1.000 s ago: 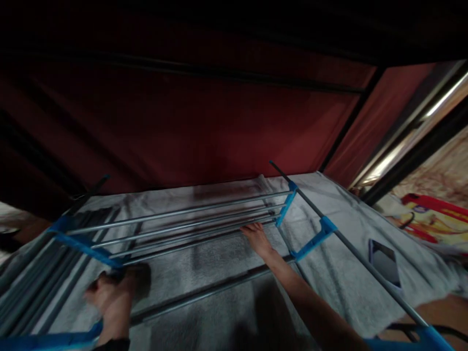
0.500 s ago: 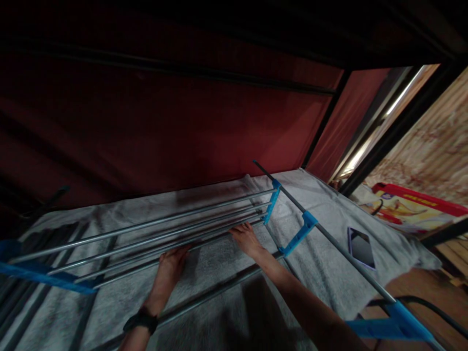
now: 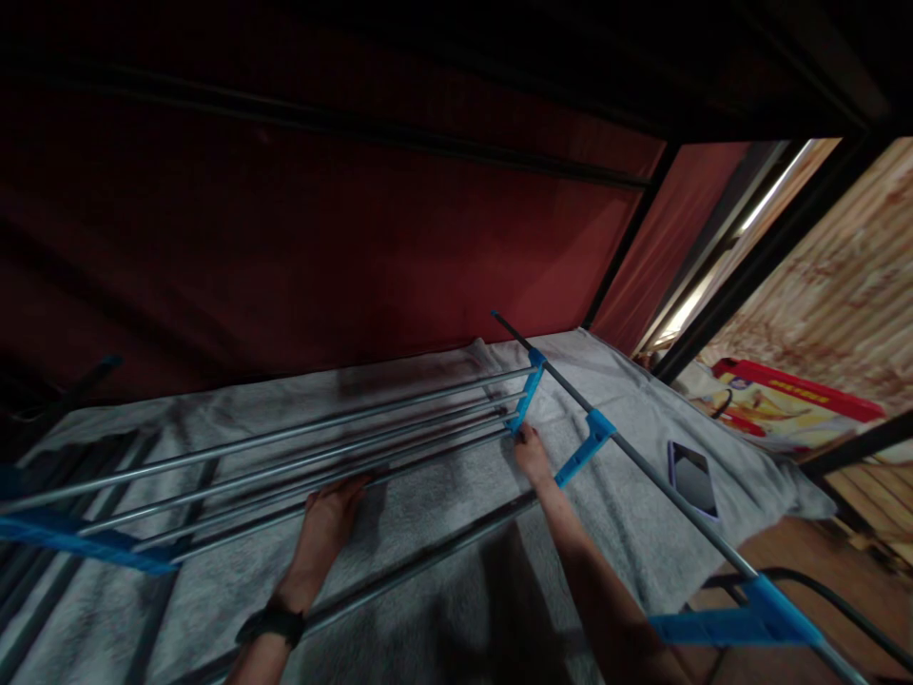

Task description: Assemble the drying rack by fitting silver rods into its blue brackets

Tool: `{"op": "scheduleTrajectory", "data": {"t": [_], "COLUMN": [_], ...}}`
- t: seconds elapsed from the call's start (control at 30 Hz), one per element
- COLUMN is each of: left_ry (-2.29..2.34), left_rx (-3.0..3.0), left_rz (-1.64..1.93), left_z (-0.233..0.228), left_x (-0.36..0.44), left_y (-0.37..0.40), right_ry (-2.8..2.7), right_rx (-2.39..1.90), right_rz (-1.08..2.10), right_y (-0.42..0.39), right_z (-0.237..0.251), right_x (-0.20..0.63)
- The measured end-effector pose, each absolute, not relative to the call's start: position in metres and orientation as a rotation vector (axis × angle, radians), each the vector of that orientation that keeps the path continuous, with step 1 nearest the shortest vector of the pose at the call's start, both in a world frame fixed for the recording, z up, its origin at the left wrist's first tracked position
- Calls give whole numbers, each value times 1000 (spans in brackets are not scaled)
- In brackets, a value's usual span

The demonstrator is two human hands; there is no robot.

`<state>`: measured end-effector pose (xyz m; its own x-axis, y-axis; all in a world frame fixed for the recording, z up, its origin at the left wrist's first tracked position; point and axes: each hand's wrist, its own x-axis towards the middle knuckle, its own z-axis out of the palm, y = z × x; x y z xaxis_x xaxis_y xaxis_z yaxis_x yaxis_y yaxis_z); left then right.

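Observation:
A folded clothes drying rack (image 3: 371,428) of grey metal rods and blue plastic joints lies on a grey blanket (image 3: 442,495). My left hand (image 3: 329,512) rests palm down on the blanket, fingertips at the nearest rods; a dark watch sits on its wrist. My right hand (image 3: 532,452) touches the right end of the rods, beside a blue end bracket (image 3: 526,400). Whether its fingers close around a rod is hard to tell.
A dark phone (image 3: 691,479) lies on the blanket at the right. A long rack leg with blue joints (image 3: 595,433) runs diagonally toward the lower right. A red wall rises behind. A red and yellow package (image 3: 785,404) lies beyond the right edge.
My left hand came in from the far left to the rods' middle and stays there. My right hand slid right along the rods to the blue end bracket. The view shifted right.

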<state>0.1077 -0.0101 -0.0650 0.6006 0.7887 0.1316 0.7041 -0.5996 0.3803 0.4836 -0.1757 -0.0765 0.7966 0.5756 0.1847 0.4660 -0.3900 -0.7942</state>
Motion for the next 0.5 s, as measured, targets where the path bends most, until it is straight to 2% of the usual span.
{"op": "scheduleTrajectory", "data": {"t": [0.5], "left_ry": [1281], "left_rx": [2591], "left_rz": [351], "left_z": [-65], "left_x": [93], "left_y": [-12], "right_ry": [-840], "right_rx": [-1988], "right_rz": [248], "right_y": [-170], "right_z": [-59], "right_x": [480]}}
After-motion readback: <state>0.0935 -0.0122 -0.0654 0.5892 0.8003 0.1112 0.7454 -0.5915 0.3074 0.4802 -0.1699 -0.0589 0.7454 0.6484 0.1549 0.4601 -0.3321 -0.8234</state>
